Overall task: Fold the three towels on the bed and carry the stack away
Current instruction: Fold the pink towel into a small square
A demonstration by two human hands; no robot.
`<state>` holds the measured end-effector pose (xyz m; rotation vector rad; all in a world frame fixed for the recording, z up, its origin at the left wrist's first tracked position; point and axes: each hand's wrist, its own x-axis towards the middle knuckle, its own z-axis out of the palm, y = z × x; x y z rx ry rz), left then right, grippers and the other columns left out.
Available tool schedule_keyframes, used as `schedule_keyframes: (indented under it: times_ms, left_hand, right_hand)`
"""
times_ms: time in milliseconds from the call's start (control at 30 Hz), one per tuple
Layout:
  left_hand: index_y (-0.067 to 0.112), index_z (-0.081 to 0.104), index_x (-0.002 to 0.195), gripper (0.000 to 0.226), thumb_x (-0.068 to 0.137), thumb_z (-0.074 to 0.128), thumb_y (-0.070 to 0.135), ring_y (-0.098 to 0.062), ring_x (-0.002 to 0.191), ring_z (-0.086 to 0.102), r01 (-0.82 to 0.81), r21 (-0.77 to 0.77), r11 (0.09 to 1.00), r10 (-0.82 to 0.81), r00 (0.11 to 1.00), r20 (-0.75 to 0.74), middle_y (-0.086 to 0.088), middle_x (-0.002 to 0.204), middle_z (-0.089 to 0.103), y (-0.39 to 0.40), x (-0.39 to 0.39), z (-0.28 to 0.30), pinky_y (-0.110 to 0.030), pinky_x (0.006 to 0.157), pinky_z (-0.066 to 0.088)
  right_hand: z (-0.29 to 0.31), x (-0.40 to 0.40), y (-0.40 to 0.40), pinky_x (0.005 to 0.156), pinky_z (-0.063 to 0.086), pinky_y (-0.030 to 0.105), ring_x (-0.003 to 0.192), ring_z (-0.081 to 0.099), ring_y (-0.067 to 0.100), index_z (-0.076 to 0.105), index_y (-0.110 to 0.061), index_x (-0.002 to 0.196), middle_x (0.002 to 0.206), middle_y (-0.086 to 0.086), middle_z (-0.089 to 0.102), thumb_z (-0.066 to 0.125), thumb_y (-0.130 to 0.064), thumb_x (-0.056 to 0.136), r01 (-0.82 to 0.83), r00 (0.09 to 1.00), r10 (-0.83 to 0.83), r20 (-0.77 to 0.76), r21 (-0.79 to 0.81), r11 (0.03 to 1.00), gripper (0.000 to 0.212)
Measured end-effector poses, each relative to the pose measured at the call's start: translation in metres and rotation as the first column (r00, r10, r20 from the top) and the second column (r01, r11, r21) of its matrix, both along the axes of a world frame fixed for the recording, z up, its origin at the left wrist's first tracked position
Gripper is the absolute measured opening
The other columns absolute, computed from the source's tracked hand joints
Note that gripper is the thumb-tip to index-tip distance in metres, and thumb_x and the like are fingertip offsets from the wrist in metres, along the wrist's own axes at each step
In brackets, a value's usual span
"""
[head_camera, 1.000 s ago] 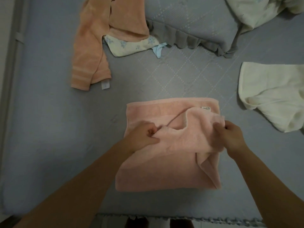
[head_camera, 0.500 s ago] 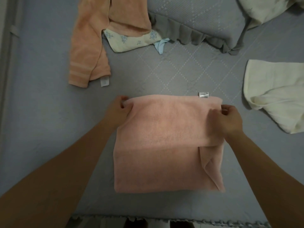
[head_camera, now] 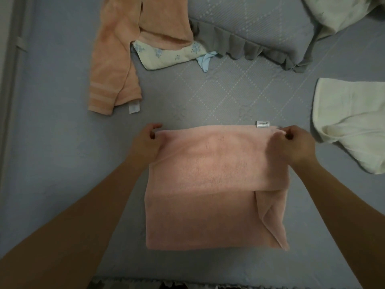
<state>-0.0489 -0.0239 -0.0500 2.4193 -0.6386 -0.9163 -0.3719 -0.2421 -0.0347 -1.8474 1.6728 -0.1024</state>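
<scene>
A pink towel (head_camera: 214, 184) lies folded on the grey bed cover in front of me, its top layer doubled back to the far edge, where a white label sticks out. My left hand (head_camera: 145, 142) pinches the far left corner of that layer. My right hand (head_camera: 295, 144) pinches the far right corner. An orange towel (head_camera: 116, 59) lies crumpled at the upper left. A cream towel (head_camera: 352, 122) lies loosely at the right edge of the view.
A grey ruffled pillow (head_camera: 250, 26) sits at the top, with a floral cream cloth (head_camera: 166, 55) and a bit of blue fabric beside the orange towel. A pale quilt (head_camera: 337, 11) is bunched at the top right. The bed's frilled front edge (head_camera: 229, 283) runs along the bottom.
Both hands carried the near half of the pink towel up and over to its far edge, then spread outward to the corners, flattening the top layer.
</scene>
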Motion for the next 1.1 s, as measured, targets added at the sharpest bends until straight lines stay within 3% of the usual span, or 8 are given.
schedule_keyframes:
  times_ms: [200, 333, 433, 600, 700, 833, 1000, 1100]
  left_hand:
    - [0.022, 0.059, 0.074, 0.011, 0.073, 0.07, 0.018, -0.014, 0.067, 0.053, 0.164, 0.011, 0.986, -0.163, 0.985, -0.051, 0.002, 0.067, 0.058, -0.011, -0.004, 0.01, -0.027, 0.058, 0.039]
    - [0.021, 0.059, 0.076, 0.015, 0.066, 0.065, 0.029, -0.011, 0.066, 0.046, 0.243, -0.045, 0.969, -0.247, 0.938, -0.245, 0.002, 0.07, 0.055, -0.001, 0.001, 0.028, -0.026, 0.06, 0.038]
    - [0.019, 0.065, 0.084, 0.005, 0.081, 0.069, 0.019, -0.011, 0.067, 0.047, 0.295, -0.008, 0.955, -0.287, 0.922, -0.261, 0.001, 0.071, 0.055, -0.002, 0.01, 0.029, -0.025, 0.062, 0.038]
    - [0.024, 0.071, 0.101, 0.019, 0.087, 0.063, 0.014, 0.005, 0.056, 0.053, 0.047, -0.163, 0.986, -0.051, 0.998, -0.021, 0.005, 0.073, 0.062, -0.029, 0.03, 0.022, -0.003, 0.048, 0.038]
    - [0.026, 0.062, 0.12, 0.034, 0.088, 0.058, 0.02, 0.008, 0.064, 0.056, -0.1, -0.259, 0.961, 0.1, 0.995, -0.011, 0.001, 0.09, 0.062, -0.048, 0.04, 0.006, -0.009, 0.056, 0.044]
    - [0.015, 0.036, 0.145, 0.065, 0.088, 0.064, 0.024, -0.019, 0.096, 0.059, -0.244, -0.171, 0.955, 0.235, 0.969, -0.068, -0.005, 0.111, 0.058, -0.035, 0.023, -0.015, -0.036, 0.084, 0.05]
    - [0.018, 0.053, 0.125, 0.046, 0.084, 0.066, 0.034, -0.023, 0.093, 0.063, -0.316, -0.058, 0.947, 0.314, 0.949, -0.041, -0.001, 0.103, 0.064, 0.046, -0.034, -0.008, -0.033, 0.069, 0.049]
    - [0.014, 0.055, 0.124, 0.049, 0.081, 0.073, 0.028, -0.022, 0.089, 0.062, -0.305, 0.009, 0.952, 0.304, 0.946, -0.115, -0.002, 0.104, 0.064, 0.093, -0.068, -0.002, -0.031, 0.071, 0.047]
  right_hand:
    - [0.006, -0.005, -0.001, 0.073, 0.043, 0.028, 0.079, 0.056, 0.016, 0.063, -0.02, 0.094, 0.083, -0.003, 0.062, 0.059, -0.02, 0.087, 0.04, 0.991, -0.063, 0.115, 0.198, 0.979, 0.009]
    - [0.016, -0.013, -0.001, 0.059, 0.039, 0.024, 0.067, 0.049, 0.011, 0.06, -0.016, 0.089, 0.075, -0.005, 0.056, 0.061, -0.012, 0.086, -0.013, 0.984, -0.029, 0.177, 0.233, 0.972, 0.005]
    - [0.018, -0.014, -0.009, 0.065, 0.04, 0.028, 0.072, 0.05, 0.018, 0.061, -0.016, 0.091, 0.082, 0.004, 0.058, 0.06, -0.012, 0.086, -0.047, 0.993, 0.014, 0.121, 0.268, 0.962, 0.006]
    - [0.023, 0.007, -0.031, 0.066, 0.045, 0.017, 0.071, 0.057, -0.002, 0.065, -0.025, 0.09, 0.082, -0.013, 0.064, 0.057, -0.022, 0.081, 0.01, 0.976, -0.009, 0.218, -0.003, 1.0, 0.012]
    - [0.012, 0.03, -0.045, 0.066, 0.042, 0.003, 0.078, 0.058, -0.008, 0.064, -0.026, 0.102, 0.097, -0.012, 0.066, 0.056, -0.022, 0.081, 0.098, 0.96, -0.083, 0.266, -0.044, 0.994, 0.023]
    - [-0.006, 0.024, -0.014, 0.098, 0.038, 0.034, 0.113, 0.053, 0.033, 0.052, -0.011, 0.127, 0.125, 0.019, 0.055, 0.061, -0.022, 0.084, 0.166, 0.986, -0.165, 0.018, -0.044, 0.985, 0.046]
    - [0.011, -0.018, 0.092, 0.072, 0.044, 0.033, 0.083, 0.061, 0.023, 0.053, -0.021, 0.096, 0.088, -0.002, 0.06, 0.067, -0.047, 0.077, 0.274, 0.959, -0.274, 0.078, 0.018, 0.962, 0.035]
    - [0.016, -0.036, 0.142, 0.074, 0.05, 0.037, 0.078, 0.062, 0.015, 0.053, -0.024, 0.088, 0.085, -0.007, 0.061, 0.067, -0.062, 0.07, 0.264, 0.963, -0.266, 0.046, 0.04, 0.964, 0.044]
